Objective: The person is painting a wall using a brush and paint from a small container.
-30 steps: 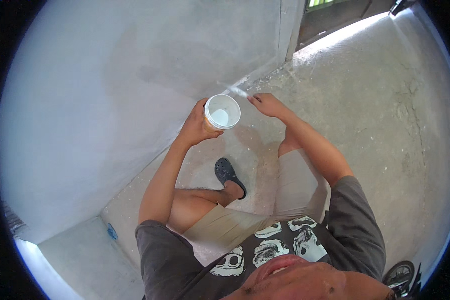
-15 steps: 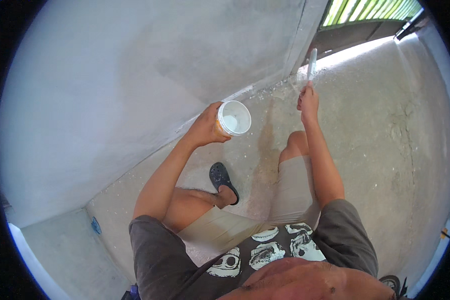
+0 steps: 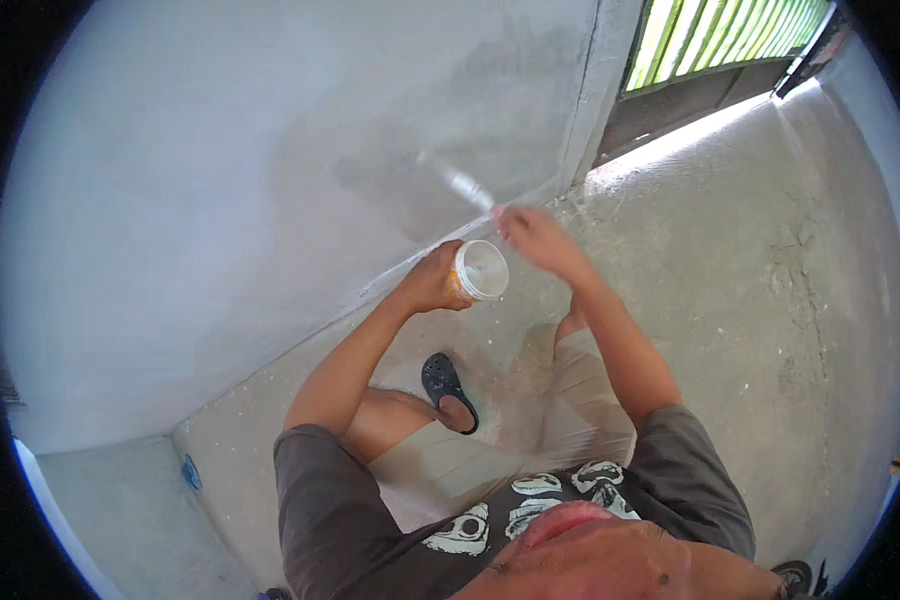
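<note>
My left hand is wrapped round the side of a small white plastic tub with orange-yellow marks on its outside. The tub is tilted, its open mouth showing a pale inside with whitish stuff in it. A little to the right and farther off, my right hand grips the end of a paintbrush. The brush is smeared by motion, with a silvery-white middle and a pale tip pointing up and left in front of the wall. Whether the tip touches the wall, I cannot tell.
A pale wall with darker grey patches runs along the left and front. The concrete floor has white specks and cracks. Far right stands a slatted gate. My dark clog is near the wall; a blue object lies left.
My right hand has swung left, turning the brush from upright near the gate to slanting across the wall. The tub has shifted slightly down and right in view.
</note>
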Tool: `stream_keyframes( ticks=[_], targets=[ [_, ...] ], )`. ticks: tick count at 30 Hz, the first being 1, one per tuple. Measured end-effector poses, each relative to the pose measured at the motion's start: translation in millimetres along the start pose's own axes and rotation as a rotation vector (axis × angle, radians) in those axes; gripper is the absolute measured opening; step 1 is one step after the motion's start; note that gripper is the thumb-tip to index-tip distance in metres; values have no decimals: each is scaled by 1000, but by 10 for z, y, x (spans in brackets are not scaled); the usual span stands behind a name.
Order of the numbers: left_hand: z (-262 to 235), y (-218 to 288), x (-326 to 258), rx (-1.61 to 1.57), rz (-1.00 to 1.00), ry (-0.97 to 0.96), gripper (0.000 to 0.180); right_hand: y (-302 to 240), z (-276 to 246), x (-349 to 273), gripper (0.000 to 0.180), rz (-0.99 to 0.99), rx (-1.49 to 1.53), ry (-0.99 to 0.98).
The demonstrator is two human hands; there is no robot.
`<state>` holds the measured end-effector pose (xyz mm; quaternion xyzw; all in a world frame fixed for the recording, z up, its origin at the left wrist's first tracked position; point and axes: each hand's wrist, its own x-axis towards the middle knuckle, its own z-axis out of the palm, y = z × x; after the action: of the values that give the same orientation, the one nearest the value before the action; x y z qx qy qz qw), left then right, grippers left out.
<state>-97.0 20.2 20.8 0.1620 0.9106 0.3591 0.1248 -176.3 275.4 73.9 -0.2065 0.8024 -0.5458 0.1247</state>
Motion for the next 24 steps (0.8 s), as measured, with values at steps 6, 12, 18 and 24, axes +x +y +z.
stream_keyframes(
  ticks=[6, 12, 18, 24],
  targets=[
    [-147, 57, -9, -40, -58, 36, 105, -342, -1352, 37, 42, 345, 185, 385],
    [-150, 79, 24, 9, -38, 52, 107, -455, -1220, 120, 38, 313, 232, 466],
    [-32, 143, 168, -43, -53, 17, 101, -605, -3, 74, 40, -401, -72, 207],
    [-8, 200, 157, -33, -14, 38, 99, -1000, -711, 57, 41, 233, 217, 60]
  ],
)
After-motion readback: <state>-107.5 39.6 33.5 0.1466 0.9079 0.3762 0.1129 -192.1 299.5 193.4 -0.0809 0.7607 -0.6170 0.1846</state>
